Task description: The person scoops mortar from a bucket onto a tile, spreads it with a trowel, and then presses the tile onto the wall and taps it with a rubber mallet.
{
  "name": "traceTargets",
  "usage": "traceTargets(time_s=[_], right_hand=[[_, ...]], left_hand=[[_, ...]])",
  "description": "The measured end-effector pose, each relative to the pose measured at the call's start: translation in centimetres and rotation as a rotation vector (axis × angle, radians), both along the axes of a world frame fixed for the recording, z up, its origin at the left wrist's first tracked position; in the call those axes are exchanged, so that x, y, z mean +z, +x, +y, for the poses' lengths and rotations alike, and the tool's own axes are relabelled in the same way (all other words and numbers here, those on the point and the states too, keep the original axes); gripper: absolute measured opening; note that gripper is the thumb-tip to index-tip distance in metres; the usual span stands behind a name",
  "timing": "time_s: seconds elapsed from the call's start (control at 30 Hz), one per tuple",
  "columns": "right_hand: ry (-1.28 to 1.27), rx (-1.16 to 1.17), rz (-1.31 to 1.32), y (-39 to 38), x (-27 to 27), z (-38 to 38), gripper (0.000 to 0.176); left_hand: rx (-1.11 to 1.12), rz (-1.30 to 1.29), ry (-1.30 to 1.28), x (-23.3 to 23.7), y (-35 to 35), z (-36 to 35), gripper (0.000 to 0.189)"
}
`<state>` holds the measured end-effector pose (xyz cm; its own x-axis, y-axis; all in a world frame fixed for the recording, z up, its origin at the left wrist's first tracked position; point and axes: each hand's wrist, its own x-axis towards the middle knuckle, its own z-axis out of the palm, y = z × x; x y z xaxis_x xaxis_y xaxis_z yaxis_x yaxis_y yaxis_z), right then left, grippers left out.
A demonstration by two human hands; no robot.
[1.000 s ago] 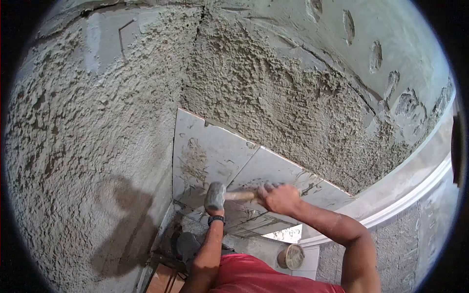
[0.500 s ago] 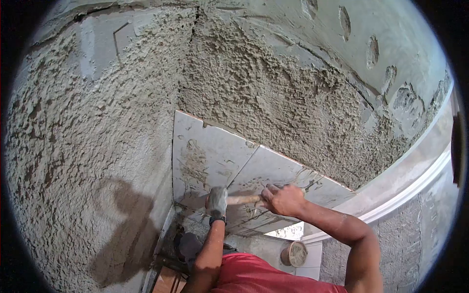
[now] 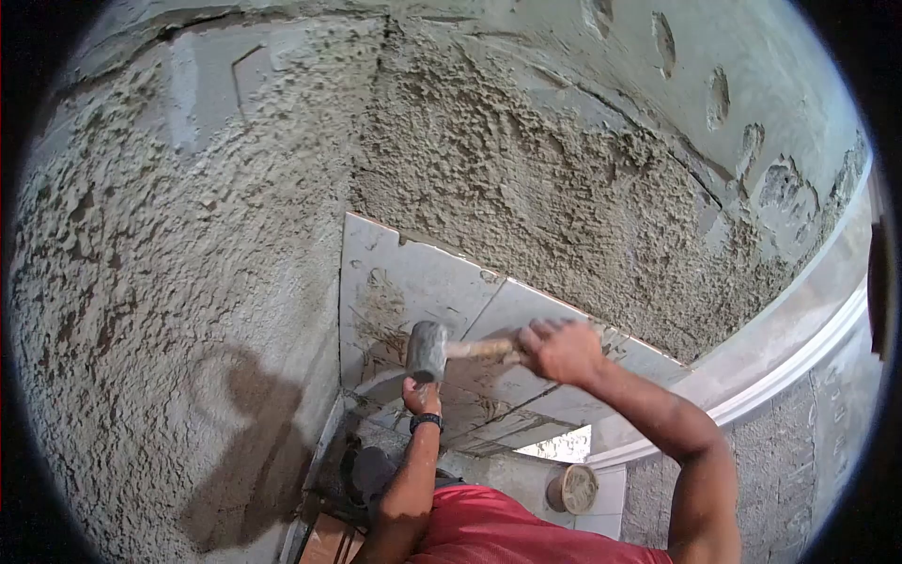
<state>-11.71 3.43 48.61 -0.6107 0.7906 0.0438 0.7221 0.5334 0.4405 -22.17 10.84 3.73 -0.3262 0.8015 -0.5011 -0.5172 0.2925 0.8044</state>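
Observation:
My right hand (image 3: pixel 561 352) is wrapped around the wooden handle of a mallet (image 3: pixel 428 352) with a thick grey head. The head is raised in front of the tiled wall. Just below it is my left hand (image 3: pixel 421 395), a dark watch on its wrist and its fingers mostly hidden behind the mallet head. Behind both hands, pale tiles smeared with mortar cover the lower wall; one tile (image 3: pixel 442 274) reaches into the corner, and another tile (image 3: pixel 540 315) adjoins it on the right.
Rough mortar (image 3: pixel 536 188) covers the wall above the tiles, and the left wall (image 3: pixel 188 263) is equally coarse. A bucket (image 3: pixel 572 490) of greyish material stands on the floor. Near my left arm lies a brown box-like object (image 3: pixel 326 540).
The mallet head has risen and come away from the tiles toward me, with my right hand lifting slightly rightward. My left hand now shows beneath the head.

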Motion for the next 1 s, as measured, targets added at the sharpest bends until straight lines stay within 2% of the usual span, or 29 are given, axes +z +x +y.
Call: traceTargets(time_s=[0.03, 0.07, 0.1, 0.13, 0.27, 0.37, 0.4, 0.43, 0.47, 0.5, 0.53, 0.57, 0.6, 0.63, 0.67, 0.7, 0.73, 0.77, 0.8, 0.87, 0.9, 0.97, 1.0], right_hand=[[0.003, 0.019, -0.004, -0.7, 0.1, -0.3, 0.039], [-0.032, 0.002, 0.0, -1.8, 0.4, -1.1, 0.041], [-0.071, -0.012, 0.004, -2.7, 0.6, -1.7, 0.042], [-0.055, 0.044, 0.032, -3.2, 0.6, -1.7, 0.042], [-0.094, 0.096, 0.042, -4.7, 1.6, -1.0, 0.043], [-0.033, 0.23, 0.05, -5.2, 2.4, 0.8, 0.043], [-0.05, 0.074, -0.001, -5.8, 2.9, 1.6, 0.043], [-0.07, -0.087, -0.053, -6.3, 3.3, 2.3, 0.043], [-0.068, -0.199, 0.027, -7.5, 4.0, 2.7, 0.04], [-0.069, -0.201, 0.028, -8.5, 3.9, 2.1, 0.04], [-0.091, -0.103, 0.029, -9.4, 3.7, 1.6, 0.038], [-0.117, -0.009, 0.03, -9.9, 3.6, 1.2, 0.036], [-0.102, 0.152, 0.06, -9.8, 2.9, 1.4, 0.034], [-0.101, 0.149, 0.059, -9.9, 2.5, 1.8, 0.034], [-0.103, 0.173, -0.014, -10.3, 2.0, 2.2, 0.036], [-0.101, 0.198, -0.087, -10.7, 1.6, 2.7, 0.038], [-0.172, 0.03, -0.118, -11.1, 1.4, 3.7, 0.035], [-0.175, 0.029, -0.118, -11.4, 1.0, 4.2, 0.035], [-0.159, 0.007, -0.1, -11.7, 0.7, 4.7, 0.033], [-0.16, 0.044, -0.08, -12.3, -0.3, 4.0, 0.033], [-0.156, 0.042, -0.086, -12.5, -0.3, 3.7, 0.033], [-0.225, 0.256, -0.119, -12.5, 0.1, 2.8, 0.027], [-0.285, 0.147, -0.113, -12.4, 0.0, 3.2, 0.03]], left_hand=[[0.019, -0.004, 0.003, -2.9, 1.4, 0.9, 0.038], [0.131, 0.197, 0.071, -5.0, 2.7, 1.1, 0.037], [0.244, 0.401, 0.133, -5.8, 3.4, 1.1, 0.036], [0.264, 0.405, 0.128, -4.5, 2.1, 1.2, 0.036], [0.205, 0.127, 0.164, 1.9, 0.6, -0.5, 0.053], [0.126, -0.087, 0.203, 6.6, -0.8, -2.4, 0.067], [0.159, -0.489, 0.121, 6.4, -0.9, -1.6, 0.082], [0.154, -0.486, 0.12, 7.5, -1.2, -1.9, 0.082], [0.126, -0.153, 0.155, 9.6, -1.8, -2.6, 0.081], [0.099, 0.181, 0.189, 10.8, -2.2, -3.0, 0.08], [0.286, -0.727, 0.355, 7.1, -1.7, -1.8, 0.078], [0.287, -0.729, 0.357, 4.7, -1.2, -0.9, 0.078], [0.244, -0.317, 0.433, 2.9, -0.8, -0.4, 0.077], [0.193, 0.096, 0.499, 2.2, -0.5, -0.2, 0.075], [0.153, -0.166, 0.443, 8.3, -2.2, -2.3, 0.074], [0.149, -0.164, 0.446, 10.7, -3.0, -2.8, 0.074], [0.071, -0.208, 0.322, 12.2, -3.5, -3.3, 0.074], [-0.005, -0.251, 0.196, 12.5, -3.6, -3.7, 0.073], [-0.003, -0.251, 0.196, 10.7, -3.1, -3.5, 0.073], [0.266, 0.866, 0.5, 6.1, -1.8, -1.9, 0.077], [0.268, 0.859, 0.503, 6.3, -1.9, -1.7, 0.077], [0.074, -0.49, 0.437, 6.6, -2.2, -1.9, 0.084], [0.084, -0.407, 0.484, 6.8, -2.1, -2.1, 0.078]])
